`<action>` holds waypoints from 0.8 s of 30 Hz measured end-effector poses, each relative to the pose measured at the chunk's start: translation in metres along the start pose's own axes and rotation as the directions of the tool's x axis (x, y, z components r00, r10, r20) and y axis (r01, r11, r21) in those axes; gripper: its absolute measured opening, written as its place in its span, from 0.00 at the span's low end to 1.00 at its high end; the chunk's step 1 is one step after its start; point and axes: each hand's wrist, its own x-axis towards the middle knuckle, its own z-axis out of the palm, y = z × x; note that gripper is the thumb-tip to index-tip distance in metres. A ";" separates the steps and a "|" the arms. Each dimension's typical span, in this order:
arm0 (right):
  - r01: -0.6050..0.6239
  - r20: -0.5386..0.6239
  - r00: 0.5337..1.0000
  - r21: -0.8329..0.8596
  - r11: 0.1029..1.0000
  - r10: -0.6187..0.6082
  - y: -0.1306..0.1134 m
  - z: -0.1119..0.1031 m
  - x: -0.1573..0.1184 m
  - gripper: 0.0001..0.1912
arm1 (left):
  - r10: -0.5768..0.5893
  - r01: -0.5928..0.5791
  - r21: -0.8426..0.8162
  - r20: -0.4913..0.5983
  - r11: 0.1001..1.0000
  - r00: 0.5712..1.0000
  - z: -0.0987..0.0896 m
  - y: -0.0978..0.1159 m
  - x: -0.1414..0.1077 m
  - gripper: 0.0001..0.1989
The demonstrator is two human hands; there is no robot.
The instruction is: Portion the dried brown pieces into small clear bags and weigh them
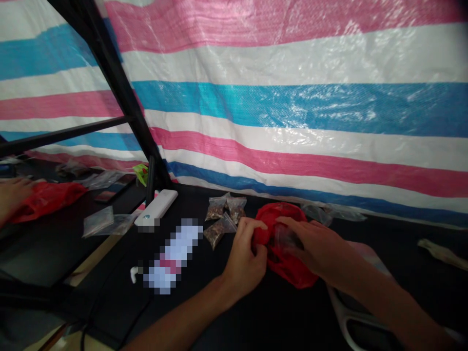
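A red plastic bag (292, 273) lies on the black table with its mouth open toward me. My left hand (244, 256) is closed on the bag's left rim, fingers curled round the red plastic. Over the opening reaches my right hand (314, 243), its fingers bent around a small clear plastic bag (287, 239), which is blurred. The right fingertips are partly hidden inside the red bag. Just left of it lie three small clear zip bags (215, 231) filled with brown bits. Beneath my right forearm is a white digital scale (341, 317), mostly covered.
Clear plastic bags (343, 213) lie behind the red bag. To the left are a white box-shaped device (157, 207), a pixelated item (175, 256) and a white earbud (133, 275). Past a black metal frame (135, 114), another person's hand (14, 197) touches a red bag (54, 197).
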 end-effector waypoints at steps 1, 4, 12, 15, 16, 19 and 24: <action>0.049 -0.005 0.999 -0.014 0.999 -0.049 0.001 -0.001 0.004 0.26 | 0.006 -0.006 -0.033 -0.013 0.999 1.000 0.001 0.000 -0.001 0.24; 0.108 0.016 0.994 -0.024 0.994 -0.107 -0.002 -0.002 0.010 0.26 | -0.043 0.031 -0.203 -0.053 0.979 0.998 0.004 -0.001 -0.003 0.21; -0.100 0.198 0.974 -0.041 0.994 0.106 -0.012 -0.015 0.000 0.13 | -0.138 0.114 -0.157 -0.150 0.981 0.979 0.005 -0.001 -0.005 0.18; -0.214 0.253 0.945 -0.005 0.977 0.208 -0.008 -0.022 -0.002 0.13 | -0.179 0.174 -0.058 -0.104 0.983 0.978 0.002 0.001 -0.003 0.11; -0.235 0.242 0.944 0.023 0.972 0.223 -0.007 -0.023 -0.002 0.13 | -0.174 0.173 -0.014 -0.085 0.985 0.981 0.002 0.003 -0.003 0.10; -0.250 0.168 0.960 0.150 0.956 0.225 -0.004 -0.022 0.002 0.12 | -0.116 0.122 0.090 -0.076 0.988 0.990 -0.002 0.008 -0.003 0.10; -0.207 0.001 0.974 0.408 0.889 0.227 0.007 -0.016 -0.012 0.15 | -0.089 0.108 0.117 -0.151 0.987 0.984 -0.006 0.011 -0.001 0.10</action>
